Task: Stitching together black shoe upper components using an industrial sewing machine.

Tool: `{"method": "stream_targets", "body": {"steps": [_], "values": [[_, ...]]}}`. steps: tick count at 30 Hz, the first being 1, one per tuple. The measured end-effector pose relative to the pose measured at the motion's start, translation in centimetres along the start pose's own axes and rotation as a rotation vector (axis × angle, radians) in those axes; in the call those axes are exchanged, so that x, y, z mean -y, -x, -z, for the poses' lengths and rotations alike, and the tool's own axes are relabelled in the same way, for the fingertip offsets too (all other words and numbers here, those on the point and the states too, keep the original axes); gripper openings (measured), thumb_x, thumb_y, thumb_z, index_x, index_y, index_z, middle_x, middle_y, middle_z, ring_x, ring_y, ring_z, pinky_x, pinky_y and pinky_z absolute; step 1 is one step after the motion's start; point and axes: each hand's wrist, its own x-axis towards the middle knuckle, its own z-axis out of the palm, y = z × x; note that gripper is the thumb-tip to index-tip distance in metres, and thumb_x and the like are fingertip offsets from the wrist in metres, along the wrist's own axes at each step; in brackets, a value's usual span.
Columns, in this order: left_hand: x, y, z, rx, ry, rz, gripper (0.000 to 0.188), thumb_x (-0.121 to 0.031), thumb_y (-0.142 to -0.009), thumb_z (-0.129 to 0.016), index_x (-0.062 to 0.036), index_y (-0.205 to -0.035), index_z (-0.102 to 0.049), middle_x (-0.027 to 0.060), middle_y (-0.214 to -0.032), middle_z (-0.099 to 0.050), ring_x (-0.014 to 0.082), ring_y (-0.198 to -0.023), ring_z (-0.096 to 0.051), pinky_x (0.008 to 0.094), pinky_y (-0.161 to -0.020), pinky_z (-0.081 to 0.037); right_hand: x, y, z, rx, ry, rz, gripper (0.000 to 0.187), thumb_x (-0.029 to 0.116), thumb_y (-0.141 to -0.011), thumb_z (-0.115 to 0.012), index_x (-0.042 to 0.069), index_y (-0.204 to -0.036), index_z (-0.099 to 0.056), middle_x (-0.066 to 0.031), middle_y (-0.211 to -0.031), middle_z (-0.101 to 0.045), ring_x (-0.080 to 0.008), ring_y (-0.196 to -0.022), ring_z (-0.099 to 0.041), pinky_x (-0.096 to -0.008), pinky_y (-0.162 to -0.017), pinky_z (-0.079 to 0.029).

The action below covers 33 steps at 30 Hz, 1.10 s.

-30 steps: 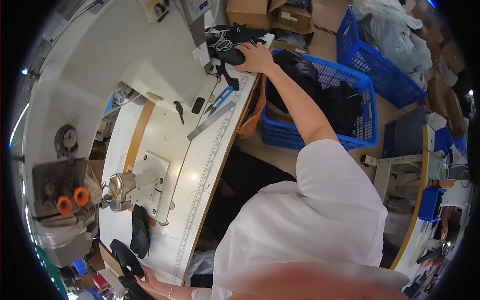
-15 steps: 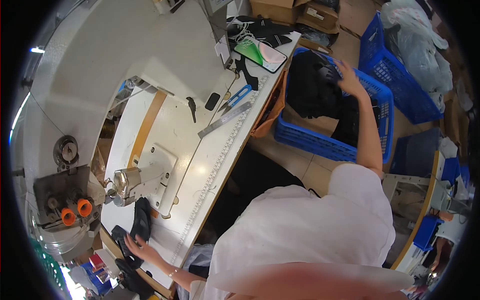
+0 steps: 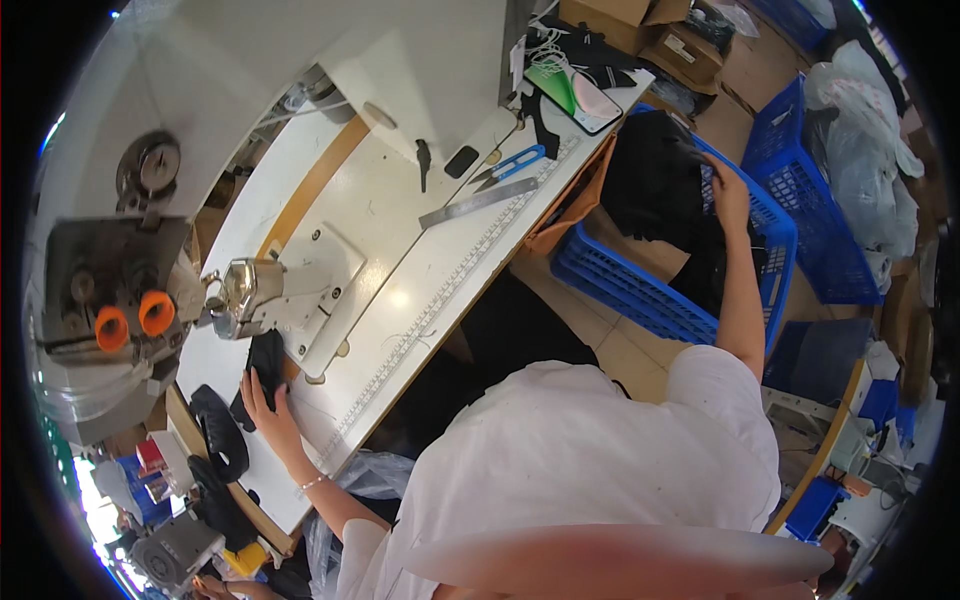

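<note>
Beneath the sewing machine's metal head (image 3: 245,298), a black fabric piece (image 3: 266,362) lies on the white table. My left hand (image 3: 270,412) rests on its near end, fingers spread. Beside it, to the left, is a second black fabric piece (image 3: 218,435), curved and apart from my hand. Over on the right, a blue plastic basket (image 3: 640,300) holds a heap of black fabric pieces (image 3: 650,180). My right hand (image 3: 731,196) is in the basket at the heap's right side, its fingers and thumb closed on black fabric; the fingertips are partly hidden.
Blue thread snips (image 3: 515,165), a metal ruler (image 3: 480,203) and a phone (image 3: 573,98) lie along the table. An orange cloth pouch (image 3: 570,205) hangs between table and basket. Another blue basket (image 3: 830,240) with plastic bags stands farther right; cardboard boxes (image 3: 680,55) are behind.
The view has shifted. My right hand has lowered from above the basket's heap onto the black fabric. My left hand has moved onto the black piece beside the machine head.
</note>
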Motion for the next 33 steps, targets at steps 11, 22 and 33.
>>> {"method": "stream_targets", "body": {"steps": [11, 22, 33], "values": [[-1.9, -0.1, 2.5, -0.071, 0.197, 0.160, 0.045, -0.017, -0.087, -0.082, -0.0072, -0.130, -0.072, 0.0140, -0.139, -0.063, 0.0317, -0.128, -0.058, 0.0399, -0.110, -0.045, 30.5, -0.2, 10.3, -0.140, 0.010, 0.726, 0.049, -0.003, -0.078, -0.070, 0.017, -0.122, -0.077, -0.0093, -0.120, -0.069, -0.0307, -0.111, -0.067, -0.0391, -0.098, -0.053], [-3.9, -0.7, 1.0, -0.171, 0.075, 0.034, 0.048, 0.000, -0.081, -0.076, -0.0099, -0.128, -0.071, 0.0123, -0.114, -0.061, 0.0312, -0.106, -0.057, 0.0404, -0.096, -0.047, 56.0, 0.6, -5.1, -0.360, -0.562, 1.461, 0.037, 0.014, -0.077, -0.070, 0.020, -0.112, -0.080, -0.0049, -0.121, -0.074, -0.0279, -0.113, -0.070, -0.0379, -0.093, -0.059], [-11.2, -4.1, 5.7, -0.421, 0.518, -0.140, 0.052, 0.004, -0.092, -0.067, -0.0046, -0.141, -0.056, 0.0169, -0.108, -0.062, 0.0320, -0.094, -0.062, 0.0377, -0.084, -0.052, 57.1, 2.2, -7.3, -0.299, -0.533, 1.478, 0.039, 0.016, -0.083, -0.067, 0.020, -0.120, -0.078, -0.0044, -0.128, -0.070, -0.0271, -0.118, -0.066, -0.0413, -0.099, -0.055]]}}
